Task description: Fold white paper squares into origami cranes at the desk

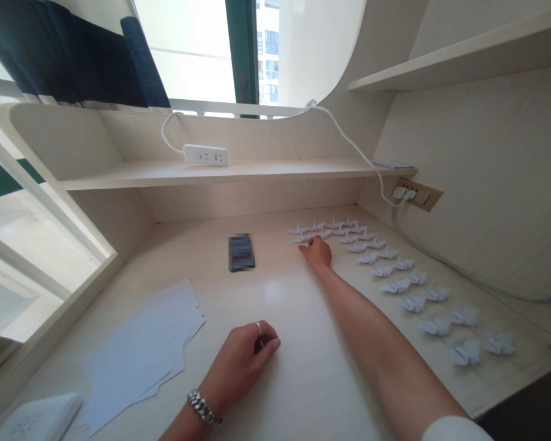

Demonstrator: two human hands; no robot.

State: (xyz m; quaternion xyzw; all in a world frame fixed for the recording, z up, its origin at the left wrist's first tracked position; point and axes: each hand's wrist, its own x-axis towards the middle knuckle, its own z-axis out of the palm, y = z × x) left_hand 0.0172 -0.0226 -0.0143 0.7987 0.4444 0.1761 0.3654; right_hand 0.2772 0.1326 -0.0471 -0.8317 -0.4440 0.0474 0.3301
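My right hand [318,252] reaches to the back of the desk. Its thumb and fingers pinch at a small white folded paper crane [300,239], partly hidden behind the fingertips. More cranes stand beside and behind it, one of them a back-row crane [296,229]. Paired cranes run along the right side toward the front, down to a near crane [466,353]. My left hand [248,355], wearing a ring and a chain bracelet, rests on the desk with curled fingers and the thumb against them. Nothing shows in it.
Loose white paper sheets [133,349] lie spread on the left. A dark blurred rectangular item [241,252] is at the middle back. A white box [39,419] sits at the lower left corner. A power strip [205,155] stands on the shelf [257,168], its cord running to a wall socket [417,194].
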